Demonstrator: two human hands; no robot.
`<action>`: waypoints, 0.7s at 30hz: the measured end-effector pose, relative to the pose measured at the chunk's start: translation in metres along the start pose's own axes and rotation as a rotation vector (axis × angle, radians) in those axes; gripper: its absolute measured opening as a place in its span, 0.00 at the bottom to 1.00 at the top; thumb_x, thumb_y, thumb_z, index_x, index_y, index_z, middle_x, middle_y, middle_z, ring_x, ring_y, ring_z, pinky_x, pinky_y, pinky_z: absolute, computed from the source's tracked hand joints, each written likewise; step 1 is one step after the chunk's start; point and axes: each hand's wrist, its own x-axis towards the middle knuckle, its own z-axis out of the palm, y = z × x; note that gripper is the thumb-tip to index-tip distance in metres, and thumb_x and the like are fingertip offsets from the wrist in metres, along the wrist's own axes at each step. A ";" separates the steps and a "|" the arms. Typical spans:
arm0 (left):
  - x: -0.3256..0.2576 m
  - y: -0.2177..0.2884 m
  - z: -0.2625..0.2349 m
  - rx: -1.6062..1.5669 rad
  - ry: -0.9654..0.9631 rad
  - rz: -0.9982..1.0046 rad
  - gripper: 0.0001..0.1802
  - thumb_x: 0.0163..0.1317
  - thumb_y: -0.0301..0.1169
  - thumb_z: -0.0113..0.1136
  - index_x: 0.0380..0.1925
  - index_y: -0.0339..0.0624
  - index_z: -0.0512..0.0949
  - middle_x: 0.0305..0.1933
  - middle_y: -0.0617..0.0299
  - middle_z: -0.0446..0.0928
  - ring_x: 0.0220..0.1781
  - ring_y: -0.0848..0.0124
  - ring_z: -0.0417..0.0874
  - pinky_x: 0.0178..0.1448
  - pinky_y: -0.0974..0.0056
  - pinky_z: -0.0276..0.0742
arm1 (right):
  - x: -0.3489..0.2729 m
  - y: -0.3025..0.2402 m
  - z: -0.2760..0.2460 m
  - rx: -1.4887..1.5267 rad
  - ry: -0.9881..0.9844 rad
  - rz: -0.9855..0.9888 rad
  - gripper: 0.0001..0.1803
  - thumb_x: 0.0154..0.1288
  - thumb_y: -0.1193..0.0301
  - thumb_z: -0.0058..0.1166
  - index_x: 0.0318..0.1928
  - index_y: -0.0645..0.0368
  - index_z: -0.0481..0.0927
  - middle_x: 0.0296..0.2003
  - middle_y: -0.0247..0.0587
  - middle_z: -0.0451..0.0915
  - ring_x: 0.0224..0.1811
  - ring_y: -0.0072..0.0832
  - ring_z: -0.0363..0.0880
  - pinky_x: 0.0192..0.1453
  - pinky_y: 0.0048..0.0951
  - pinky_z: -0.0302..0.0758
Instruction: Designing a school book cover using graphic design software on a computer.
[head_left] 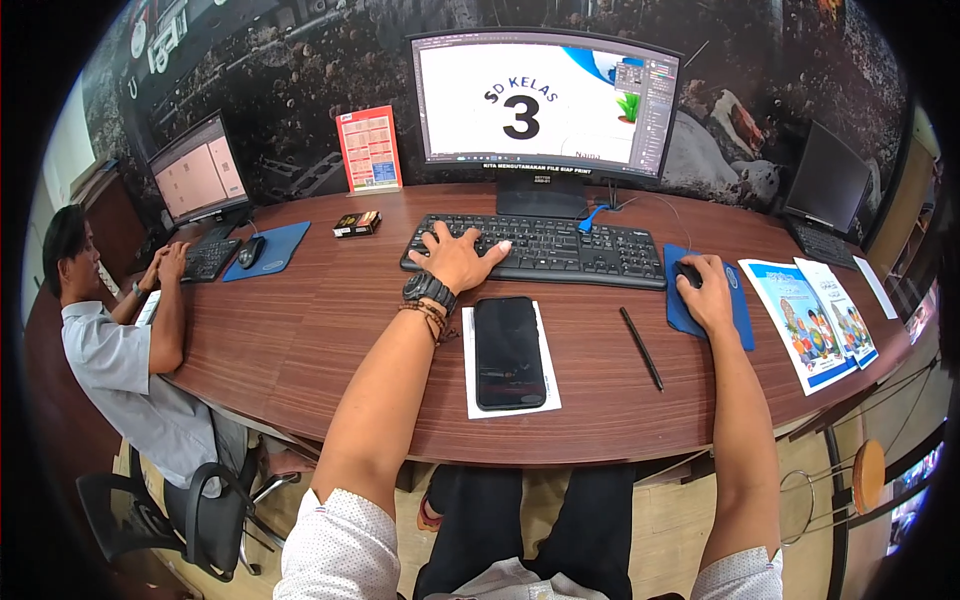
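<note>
My left hand [457, 258] rests with spread fingers on the left part of a black keyboard [560, 250]. A black watch and beaded bracelets circle that wrist. At the right, my right hand [706, 290] is wrapped over a black computer mouse [690, 272] on a blue mouse pad [738, 318]. Behind the keyboard stands a monitor [545, 100] with a design program open, showing a large black numeral, curved lettering and part of a green plant. Between my forearms, a black smartphone [510, 352] lies on a white paper [468, 390]. A black pen [641, 348] lies right of it.
Colourful printed sheets [800, 325] lie right of the mouse pad. A small dark box [357, 223] and a red-and-white standing card [369, 150] are left of the keyboard. Another person [140, 350] sits at the far left by a second monitor [198, 170]. A dark monitor [828, 178] stands far right.
</note>
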 end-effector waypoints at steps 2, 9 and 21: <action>0.000 0.003 -0.002 0.009 0.000 -0.001 0.47 0.60 0.75 0.44 0.66 0.53 0.73 0.74 0.34 0.51 0.77 0.34 0.47 0.72 0.25 0.42 | 0.000 0.001 0.000 -0.006 0.005 -0.001 0.18 0.57 0.67 0.59 0.50 0.55 0.83 0.53 0.48 0.75 0.58 0.48 0.75 0.62 0.42 0.73; 0.003 -0.017 0.005 -0.006 0.262 -0.082 0.45 0.62 0.68 0.51 0.60 0.37 0.74 0.67 0.37 0.61 0.70 0.41 0.60 0.69 0.32 0.56 | 0.000 0.005 0.000 -0.014 0.004 -0.020 0.18 0.57 0.67 0.59 0.50 0.55 0.83 0.53 0.47 0.75 0.57 0.48 0.76 0.62 0.42 0.73; 0.006 -0.033 -0.001 -0.024 0.285 -0.113 0.44 0.63 0.63 0.57 0.44 0.20 0.80 0.55 0.36 0.71 0.57 0.41 0.74 0.60 0.46 0.75 | 0.000 0.002 -0.001 -0.019 0.018 0.019 0.18 0.57 0.67 0.57 0.49 0.55 0.83 0.53 0.48 0.75 0.57 0.48 0.76 0.61 0.43 0.74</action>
